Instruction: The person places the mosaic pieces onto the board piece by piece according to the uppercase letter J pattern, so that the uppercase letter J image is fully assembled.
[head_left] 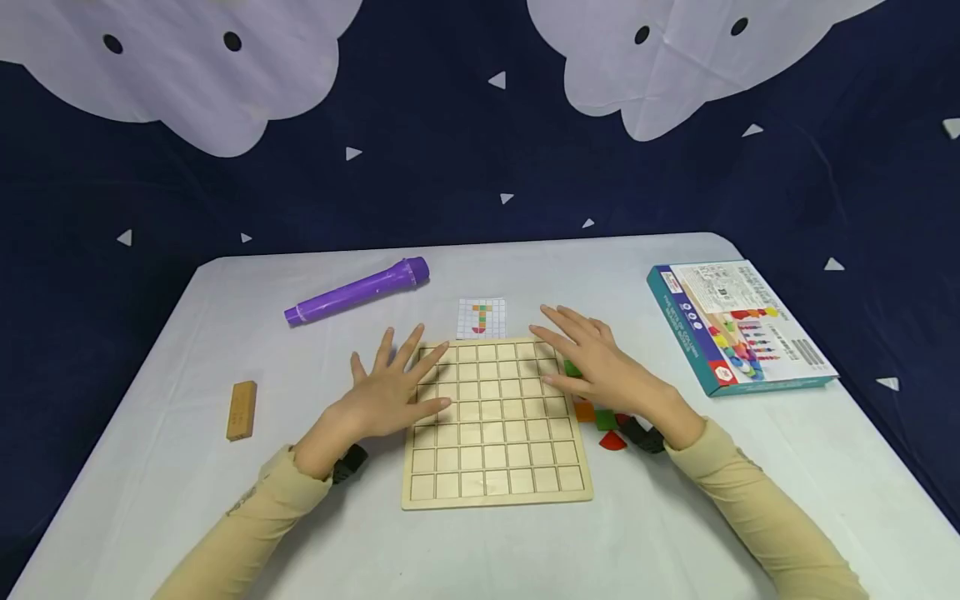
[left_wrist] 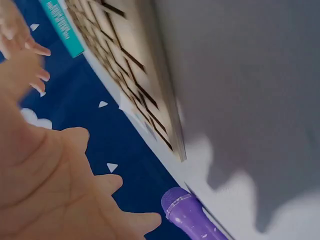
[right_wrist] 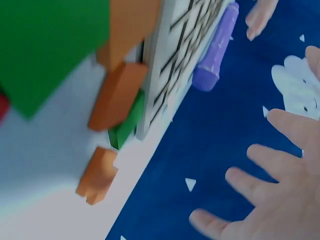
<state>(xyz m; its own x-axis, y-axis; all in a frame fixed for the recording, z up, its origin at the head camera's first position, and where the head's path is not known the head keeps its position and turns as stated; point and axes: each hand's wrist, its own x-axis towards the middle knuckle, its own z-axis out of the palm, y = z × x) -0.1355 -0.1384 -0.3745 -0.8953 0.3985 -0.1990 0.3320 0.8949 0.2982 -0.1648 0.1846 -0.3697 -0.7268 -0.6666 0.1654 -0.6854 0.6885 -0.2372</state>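
A square wooden grid board (head_left: 495,457) lies on the table between both hands. My left hand (head_left: 384,398), fingers spread, hovers over the board's left edge and holds nothing. Over its right edge my right hand (head_left: 603,367) is spread in the same way, also holding nothing. Beside the board, partly under the right hand, lie several coloured blocks, among them an orange block (head_left: 585,411), a green block (head_left: 606,419) and a red quarter-round block (head_left: 612,441). The right wrist view shows a large green block (right_wrist: 50,45) close up. Behind the board lies a pattern card (head_left: 465,321) with a coloured figure.
A purple toy microphone (head_left: 360,292) lies at the back left. Nearer on the left is a small wooden block (head_left: 242,410). A flat game box (head_left: 738,325) lies at the right. Dark wrist straps are partly visible. A navy curtain (head_left: 427,108) hangs behind the table.
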